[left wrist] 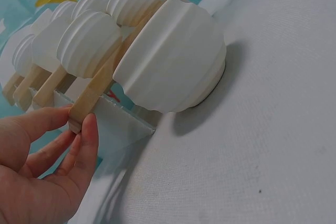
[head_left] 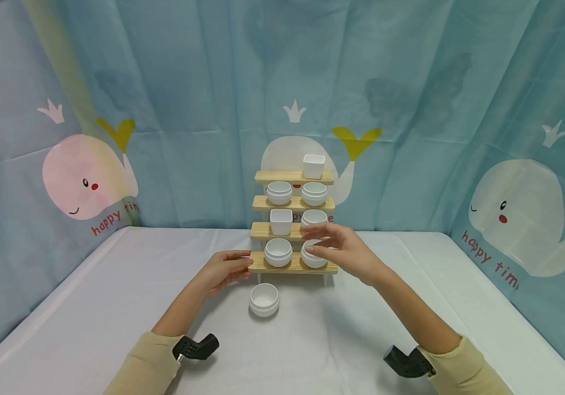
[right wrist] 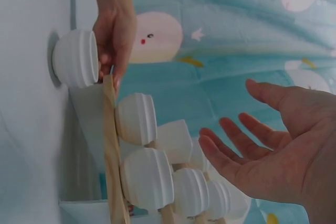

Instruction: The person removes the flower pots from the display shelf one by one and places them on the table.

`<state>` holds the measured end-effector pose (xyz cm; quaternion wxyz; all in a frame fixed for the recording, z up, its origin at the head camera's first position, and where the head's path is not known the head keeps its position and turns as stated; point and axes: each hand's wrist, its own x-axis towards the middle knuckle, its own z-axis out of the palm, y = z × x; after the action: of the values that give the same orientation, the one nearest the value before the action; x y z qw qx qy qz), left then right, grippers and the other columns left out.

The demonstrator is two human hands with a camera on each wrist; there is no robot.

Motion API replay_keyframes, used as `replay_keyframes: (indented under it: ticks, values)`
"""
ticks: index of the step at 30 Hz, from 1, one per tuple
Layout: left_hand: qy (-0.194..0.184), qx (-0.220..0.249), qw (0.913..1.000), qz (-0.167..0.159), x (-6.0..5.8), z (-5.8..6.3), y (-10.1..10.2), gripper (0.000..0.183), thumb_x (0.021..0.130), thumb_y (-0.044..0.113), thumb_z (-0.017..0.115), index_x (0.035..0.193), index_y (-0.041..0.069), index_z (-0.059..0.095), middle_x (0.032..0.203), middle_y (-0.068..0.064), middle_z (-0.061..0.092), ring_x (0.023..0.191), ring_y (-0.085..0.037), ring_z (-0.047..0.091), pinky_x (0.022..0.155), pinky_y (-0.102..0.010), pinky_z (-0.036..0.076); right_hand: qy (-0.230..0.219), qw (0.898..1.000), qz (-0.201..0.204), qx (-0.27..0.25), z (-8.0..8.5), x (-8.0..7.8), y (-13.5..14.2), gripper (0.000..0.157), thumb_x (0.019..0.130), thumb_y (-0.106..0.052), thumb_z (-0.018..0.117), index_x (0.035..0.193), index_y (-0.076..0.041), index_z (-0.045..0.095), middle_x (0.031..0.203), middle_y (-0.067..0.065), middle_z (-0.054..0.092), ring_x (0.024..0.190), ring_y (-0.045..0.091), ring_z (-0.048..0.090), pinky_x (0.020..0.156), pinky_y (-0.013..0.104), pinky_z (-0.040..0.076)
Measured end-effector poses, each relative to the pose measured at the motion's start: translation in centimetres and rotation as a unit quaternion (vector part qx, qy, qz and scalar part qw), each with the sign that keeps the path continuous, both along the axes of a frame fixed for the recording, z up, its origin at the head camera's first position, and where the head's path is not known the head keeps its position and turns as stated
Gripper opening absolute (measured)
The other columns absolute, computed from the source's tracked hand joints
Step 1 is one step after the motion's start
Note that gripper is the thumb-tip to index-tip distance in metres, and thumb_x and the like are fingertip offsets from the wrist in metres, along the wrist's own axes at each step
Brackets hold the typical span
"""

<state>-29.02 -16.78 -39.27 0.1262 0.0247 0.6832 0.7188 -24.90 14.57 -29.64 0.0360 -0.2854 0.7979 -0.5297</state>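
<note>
Rack, head view: the rack (head_left: 277,176) stands on the worktop (head_left: 89,307), 4 wooden shelves rising in steps, with 7 white cups on it.
Square cups, head view: I count 2, the top cup (head_left: 314,167) at the right of the highest shelf and the lower cup (head_left: 281,222) at the left, 2 shelves down.
Loose cup, head view: the loose cup (head_left: 264,308) sits upright on the worktop, in front of the rack's left side.
Right hand, head view: my right hand (head_left: 343,249) covers part of the right-hand cups.
Left hand, left wrist view: the left hand (left wrist: 50,163) has its thumb and fingers clamped on the bottom shelf's end; the loose cup is near, beyond that grip.
Rack handling, left wrist view: I judge the wood stiff and the whole rack light enough to slide if nudged; the shelf end suits a pinch.
Right fingers, right wrist view: spread apart, holding nothing, with a gap to the cups.
Cup handling, right wrist view: they look rigid, smooth and probably light, perhaps slippery and chippable; I'd grip the grooved sides below the rim.
Surface and room, right wrist view: pale worktop, with a blue whale-print curtain (right wrist: 173,87) behind the rack.
</note>
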Motion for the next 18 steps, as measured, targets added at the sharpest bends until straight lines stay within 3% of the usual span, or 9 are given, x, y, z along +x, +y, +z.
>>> replay_keyframes:
  ticks: [7,15,18]
  values:
    - [-0.006,-0.004,0.9999,0.009,-0.1,0.0,0.0,0.053,0.106,0.003,0.061,0.153,-0.013,0.043,0.108,-0.006,0.068,0.080,-0.007,0.071,0.077,-0.019,0.063,0.002,1.000,-0.021,0.005,0.3,-0.5,0.6,0.047,0.103,-0.013,0.069,0.146,0.003,0.056,0.142,0.024,0.063,0.123,0.036,0.065,0.101,0.038,0.058]
    - [-0.001,-0.003,1.0000,0.008,0.0,0.0,-0.2,0.053,0.106,0.002,0.060,0.153,-0.014,0.042,0.109,-0.007,0.069,0.082,-0.007,0.071,0.079,-0.020,0.064,-0.009,0.999,-0.031,-0.014,0.4,-0.9,1.0,0.048,0.103,-0.010,0.068,0.147,0.004,0.055,0.142,0.029,0.059,0.120,0.043,0.065,0.103,0.046,0.057]
    - [0.002,-0.006,1.0000,0.002,0.0,0.0,-0.1,0.053,0.106,0.003,0.060,0.153,-0.014,0.042,0.109,-0.006,0.068,0.082,-0.006,0.071,0.080,-0.019,0.063,-0.013,0.999,-0.034,-0.017,0.3,-1.0,1.2,0.047,0.104,-0.011,0.068,0.147,0.004,0.055,0.142,0.029,0.059,0.121,0.046,0.064,0.101,0.039,0.059]
